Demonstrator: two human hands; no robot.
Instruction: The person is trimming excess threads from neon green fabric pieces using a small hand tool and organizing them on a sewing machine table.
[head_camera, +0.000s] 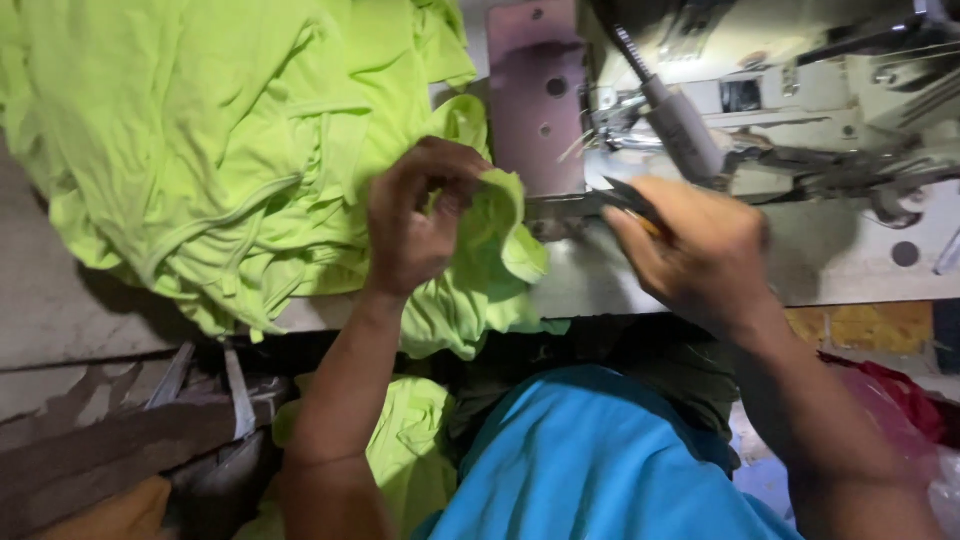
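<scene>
A worker in a blue shirt sits at an industrial sewing machine, seen from above, with a large heap of lime-green fabric spread over the grey table beyond and to the outer side of the left hand's fingers. The left hand is clenched around a folded edge of that green cloth, pinching it just short of the machine's metal plate, which stands directly past the fingertips. The right hand grips a small dark tool, apparently thread snips (motion blur hides the detail), its tip pointing toward the pinched edge and lying close to it. More green cloth hangs below the table edge, beneath the left wrist. Judging by the scene, the piece in hand appears to be at a trimming stage beside the needle area; the heaped pile suggests much remains, though which pieces are finished cannot be told.
</scene>
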